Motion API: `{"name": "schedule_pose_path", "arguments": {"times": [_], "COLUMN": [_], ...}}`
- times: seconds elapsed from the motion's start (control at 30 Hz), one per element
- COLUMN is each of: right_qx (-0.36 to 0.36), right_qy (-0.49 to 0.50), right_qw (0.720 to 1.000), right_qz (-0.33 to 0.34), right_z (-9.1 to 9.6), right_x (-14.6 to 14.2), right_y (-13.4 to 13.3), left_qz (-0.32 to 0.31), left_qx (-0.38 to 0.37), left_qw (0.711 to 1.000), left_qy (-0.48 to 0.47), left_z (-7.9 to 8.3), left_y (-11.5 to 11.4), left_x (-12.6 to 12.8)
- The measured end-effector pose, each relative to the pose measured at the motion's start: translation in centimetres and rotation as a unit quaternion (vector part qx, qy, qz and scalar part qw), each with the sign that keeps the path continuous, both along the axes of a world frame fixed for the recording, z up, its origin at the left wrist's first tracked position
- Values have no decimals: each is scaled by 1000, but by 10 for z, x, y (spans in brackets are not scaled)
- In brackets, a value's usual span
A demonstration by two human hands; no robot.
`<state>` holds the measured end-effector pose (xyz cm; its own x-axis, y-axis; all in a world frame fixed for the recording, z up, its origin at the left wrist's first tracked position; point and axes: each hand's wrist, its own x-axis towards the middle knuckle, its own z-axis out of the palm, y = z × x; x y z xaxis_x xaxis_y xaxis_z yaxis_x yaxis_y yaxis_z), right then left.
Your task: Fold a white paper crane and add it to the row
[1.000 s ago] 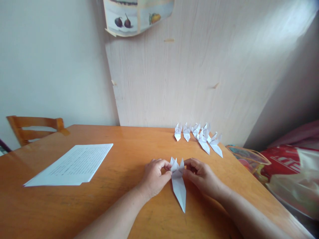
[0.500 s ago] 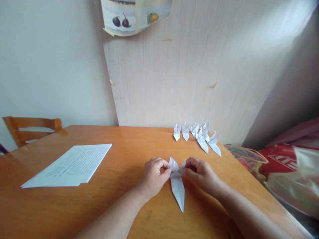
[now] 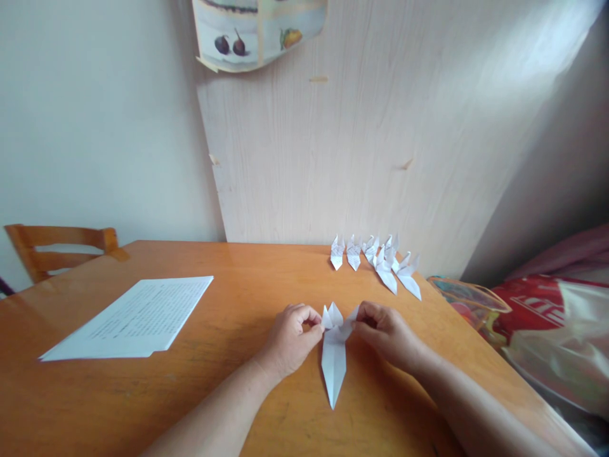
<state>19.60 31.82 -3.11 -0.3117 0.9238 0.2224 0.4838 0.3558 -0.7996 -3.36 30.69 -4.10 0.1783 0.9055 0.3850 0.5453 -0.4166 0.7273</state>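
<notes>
A folded white paper piece (image 3: pixel 333 362) lies on the orange wooden table (image 3: pixel 228 381), its long point towards me and small flaps at its far end. My left hand (image 3: pixel 290 339) pinches the left flap with curled fingers. On the other side, my right hand (image 3: pixel 386 333) pinches the right flap, which is pulled outward. Several finished folded paper figures (image 3: pixel 375 260) lie in a row farther back near the wall.
A stack of printed sheets (image 3: pixel 136 317) lies on the table's left side. A wooden chair back (image 3: pixel 59 247) stands at the far left. Bags (image 3: pixel 537 330) sit off the table's right edge. A wooden panel (image 3: pixel 361 127) leans on the wall behind.
The folded piece's long point has swung to the left, now pointing straight at me. The right flap has been drawn outward. Both hands kept their pinch.
</notes>
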Motion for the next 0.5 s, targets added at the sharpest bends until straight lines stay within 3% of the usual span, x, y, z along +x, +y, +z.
{"name": "schedule_pose_path", "arguments": {"times": [0.17,0.5], "right_qx": [-32,-27], "right_qy": [36,7], "right_qw": [999,1000], "right_qz": [8,-8], "right_z": [-1,5], "right_x": [-1,-4], "right_y": [-1,-5], "left_qz": [-26,-23], "left_qx": [-34,-54], "left_qw": [997,996], "left_qy": [-71,-64], "left_z": [-2,-1], "left_y": [-1,-1], "left_x": [4,6]}}
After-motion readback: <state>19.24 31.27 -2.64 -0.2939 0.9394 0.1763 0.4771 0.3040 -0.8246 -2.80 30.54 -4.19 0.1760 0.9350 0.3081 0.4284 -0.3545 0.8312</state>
